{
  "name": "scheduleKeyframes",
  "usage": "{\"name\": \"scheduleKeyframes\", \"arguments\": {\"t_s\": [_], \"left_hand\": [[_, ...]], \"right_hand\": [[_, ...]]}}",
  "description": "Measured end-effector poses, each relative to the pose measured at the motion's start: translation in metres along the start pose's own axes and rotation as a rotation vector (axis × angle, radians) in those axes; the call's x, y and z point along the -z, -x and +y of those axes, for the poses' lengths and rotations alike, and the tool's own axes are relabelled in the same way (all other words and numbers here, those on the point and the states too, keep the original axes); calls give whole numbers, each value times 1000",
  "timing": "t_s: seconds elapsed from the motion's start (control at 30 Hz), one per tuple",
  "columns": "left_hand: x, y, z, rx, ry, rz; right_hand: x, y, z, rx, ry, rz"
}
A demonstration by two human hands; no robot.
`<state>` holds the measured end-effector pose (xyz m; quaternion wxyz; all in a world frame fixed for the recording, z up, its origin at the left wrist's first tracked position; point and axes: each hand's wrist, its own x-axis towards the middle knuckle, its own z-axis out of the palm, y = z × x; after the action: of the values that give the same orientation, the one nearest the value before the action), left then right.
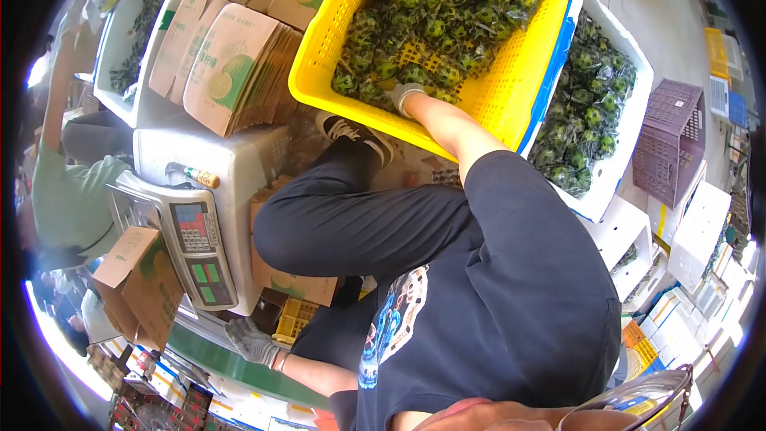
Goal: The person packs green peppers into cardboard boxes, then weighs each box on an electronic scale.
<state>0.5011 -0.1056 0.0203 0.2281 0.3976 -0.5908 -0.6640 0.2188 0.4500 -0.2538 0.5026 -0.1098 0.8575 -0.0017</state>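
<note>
Bagged green fruit (431, 24) is found heaped in a yellow crate (511, 88) set tilted ahead of the person, beyond the raised knee. The right hand (403, 96), gloved, is reached into the near side of the crate and pressed among the bags. Its fingers are hidden by them, so it cannot be told whether a bag is gripped. The left hand (251, 342), also gloved, is laid low by the scale (195, 243) with fingers loosely spread, and nothing is seen in it.

A bare patch of crate bottom is noted just beside the right hand, while the far side is thickly covered. The clearing of the crate is therefore judged to be only partly done, with most of the fruit left.

A white box (630, 152) of similar fruit is seen to the right, untouched. A stack of flat cartons (231, 64) lies beyond the scale, and one made-up carton (140, 279) stands near it, its contents not visible. Another person's green sleeve (72, 191) is noted at the left edge.
</note>
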Motion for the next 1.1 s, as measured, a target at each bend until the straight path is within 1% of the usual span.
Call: {"name": "scheduleKeyframes", "arguments": {"t_s": [0.07,0.1,0.13,0.17,0.2,0.27,0.3,0.4,0.47,0.53,0.57,0.6,0.67,0.73,0.77,0.8,0.83,0.87,0.93,0.97,1.0,1.03,1.07,1.1], "left_hand": [[-5,3,0,16,23,-8],[-5,3,2,23,29,-12],[-3,5,3,7,18,-14],[-2,5,2,-8,9,-15],[-2,5,1,-24,0,-18],[-12,9,6,-31,46,20],[-15,12,8,-35,65,45],[-6,6,10,-39,141,-27],[-5,5,9,-58,168,-39],[6,-4,5,-79,218,-77],[40,-23,-6,-114,344,-461],[40,-21,-5,-132,369,-481],[18,-20,0,-195,420,-494],[5,-19,16,-169,557,-376],[10,-25,19,-237,495,-304],[14,-28,24,-303,427,-219],[-1,-23,41,-373,228,-25],[-23,-17,59,-422,43,179],[-20,-24,75,-653,-292,232],[-25,-25,84,-722,-356,252],[-33,-27,92,-786,-418,261],[-42,-30,101,-828,-497,270],[-49,-34,108,-866,-574,270],[-52,-40,110,-951,-666,264]], "right_hand": [[4,-7,3,-15,-20,-91],[-5,-26,8,3,-22,-236],[-23,-60,23,21,-24,-383],[-22,-54,27,30,-3,-391],[-14,-22,31,44,-30,-335],[-4,19,47,81,-120,-322],[-1,29,56,124,-215,-330],[12,63,74,194,-498,-357],[14,68,86,338,-752,-375],[0,61,83,352,-877,-298],[-10,56,81,359,-940,-261],[-15,58,76,243,-1041,-386],[-12,73,67,169,-986,-291],[8,94,60,206,-1014,-198],[11,89,59,109,-1117,-135],[38,112,51,217,-1256,11],[48,118,53,270,-1454,154],[77,140,39,349,-1539,242],[121,157,12,630,-1481,355],[153,173,-22,715,-1426,357],[179,200,-66,792,-1375,369],[203,230,-119,922,-1349,359],[226,257,-165,973,-1295,255],[241,280,-218,1081,-1235,249]]}}
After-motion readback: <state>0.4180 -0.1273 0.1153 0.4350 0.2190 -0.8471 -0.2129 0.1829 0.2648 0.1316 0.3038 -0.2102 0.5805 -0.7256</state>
